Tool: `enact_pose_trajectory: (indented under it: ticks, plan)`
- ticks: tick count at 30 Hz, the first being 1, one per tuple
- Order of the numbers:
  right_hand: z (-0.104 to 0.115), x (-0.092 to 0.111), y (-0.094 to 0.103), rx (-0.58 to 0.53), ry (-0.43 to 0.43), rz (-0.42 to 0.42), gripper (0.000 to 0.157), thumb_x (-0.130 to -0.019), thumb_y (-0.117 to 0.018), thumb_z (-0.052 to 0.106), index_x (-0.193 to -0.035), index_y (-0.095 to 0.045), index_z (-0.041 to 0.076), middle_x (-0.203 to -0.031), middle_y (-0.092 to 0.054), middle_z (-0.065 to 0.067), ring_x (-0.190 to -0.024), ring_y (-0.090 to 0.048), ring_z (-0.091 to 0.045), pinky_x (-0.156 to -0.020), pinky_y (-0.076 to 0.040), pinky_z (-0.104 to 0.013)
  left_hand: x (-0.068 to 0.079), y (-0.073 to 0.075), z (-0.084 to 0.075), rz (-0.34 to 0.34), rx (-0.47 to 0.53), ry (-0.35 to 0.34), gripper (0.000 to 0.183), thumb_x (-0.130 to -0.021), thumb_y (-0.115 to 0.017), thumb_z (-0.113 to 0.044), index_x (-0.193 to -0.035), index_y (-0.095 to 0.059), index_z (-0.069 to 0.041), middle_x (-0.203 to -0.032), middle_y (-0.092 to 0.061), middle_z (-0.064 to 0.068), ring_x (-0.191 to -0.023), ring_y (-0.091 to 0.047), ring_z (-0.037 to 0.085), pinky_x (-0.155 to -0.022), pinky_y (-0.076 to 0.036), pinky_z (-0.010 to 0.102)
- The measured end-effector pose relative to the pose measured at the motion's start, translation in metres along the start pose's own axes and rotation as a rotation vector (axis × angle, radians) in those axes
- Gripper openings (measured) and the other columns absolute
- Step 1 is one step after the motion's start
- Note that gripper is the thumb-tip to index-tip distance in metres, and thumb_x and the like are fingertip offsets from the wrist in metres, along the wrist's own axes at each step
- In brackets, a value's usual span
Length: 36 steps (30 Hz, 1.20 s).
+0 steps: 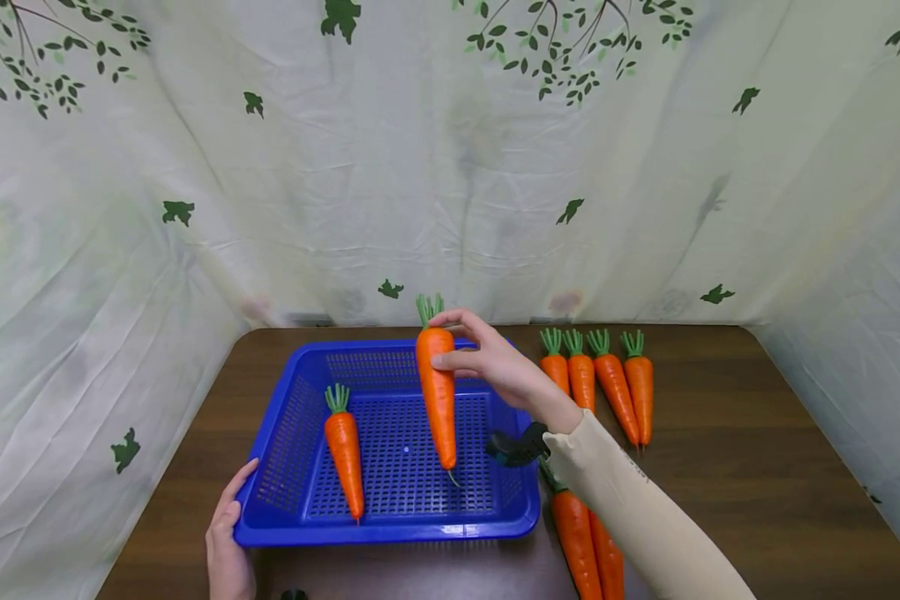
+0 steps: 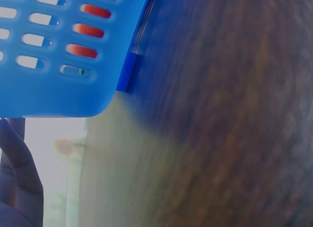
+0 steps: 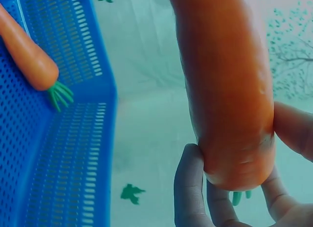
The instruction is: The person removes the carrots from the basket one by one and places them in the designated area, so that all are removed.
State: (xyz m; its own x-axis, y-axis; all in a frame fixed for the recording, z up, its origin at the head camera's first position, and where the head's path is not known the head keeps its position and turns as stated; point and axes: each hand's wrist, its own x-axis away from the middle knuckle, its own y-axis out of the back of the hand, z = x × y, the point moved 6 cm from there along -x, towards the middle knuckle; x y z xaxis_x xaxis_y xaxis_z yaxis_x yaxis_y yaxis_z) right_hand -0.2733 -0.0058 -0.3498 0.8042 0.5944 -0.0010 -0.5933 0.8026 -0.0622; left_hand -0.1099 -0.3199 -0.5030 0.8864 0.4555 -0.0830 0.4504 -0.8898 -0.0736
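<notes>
My right hand (image 1: pixel 498 367) pinches an orange carrot (image 1: pixel 438 408) near its green top, thumb on one side and fingers on the other. The carrot hangs tip-down over the blue plastic basket (image 1: pixel 412 534); in the right wrist view its thick body (image 3: pixel 227 90) fills the space between the fingers. A second carrot (image 1: pixel 344 458) lies in the basket's left part, green stems toward the back wall. At the basket's front left corner, my left hand (image 1: pixel 228 542) holds the rim from outside. The left wrist view shows its fingers (image 2: pixel 22 168) at the basket's edge.
Right of the basket, several carrots (image 1: pixel 639 392) lie side by side on the brown wooden table (image 1: pixel 720 467). More carrots (image 1: pixel 577 542) lie nearer the front, partly under my right sleeve (image 1: pixel 630 508). A pale leaf-patterned curtain (image 1: pixel 450 183) hangs behind the table.
</notes>
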Motion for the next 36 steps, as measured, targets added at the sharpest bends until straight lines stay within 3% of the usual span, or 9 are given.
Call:
enact_pose_trajectory:
  ticks: [6,13,22,36]
  plan:
    - [0.003,0.018,0.018,-0.023,0.006,-0.043,0.045,-0.089,-0.063,0.006,-0.130,-0.045,0.009,-0.132,-0.043,-0.016,-0.103,-0.057,-0.034,-0.086,-0.046,-0.042,0.000,-0.001,0.000,0.003,-0.012,0.004,0.050,-0.102,-0.021,-0.022,-0.142,-0.044,-0.004,-0.132,-0.052,-0.004,-0.114,-0.047,0.014,-0.087,-0.036,0.024]
    - [0.001,0.035,0.034,-0.034,0.005,-0.061,0.048,-0.090,-0.062,0.008,-0.133,-0.042,0.009,-0.135,-0.041,-0.015,-0.105,-0.054,-0.034,-0.086,-0.045,-0.043,0.003,-0.001,-0.002,0.025,0.042,-0.062,0.050,-0.101,-0.022,-0.020,-0.141,-0.043,0.001,-0.129,-0.055,-0.003,-0.109,-0.051,0.012,-0.085,-0.039,0.022]
    - [-0.007,0.050,0.048,-0.018,-0.016,-0.071,0.050,-0.091,-0.063,0.013,-0.135,-0.040,0.010,-0.136,-0.040,-0.015,-0.103,-0.054,-0.031,-0.090,-0.041,-0.042,0.002,-0.002,-0.002,0.018,0.029,-0.051,0.050,-0.101,-0.023,-0.021,-0.141,-0.043,0.000,-0.130,-0.054,-0.002,-0.110,-0.051,0.013,-0.085,-0.040,0.022]
    - [-0.023,0.070,0.065,-0.023,-0.046,-0.107,0.047,-0.093,-0.061,0.015,-0.135,-0.038,0.012,-0.132,-0.044,-0.015,-0.098,-0.056,-0.028,-0.086,-0.042,-0.038,0.002,-0.003,-0.002,0.008,0.029,-0.045,0.050,-0.101,-0.023,-0.021,-0.141,-0.044,0.000,-0.128,-0.056,-0.001,-0.108,-0.052,0.013,-0.084,-0.040,0.022]
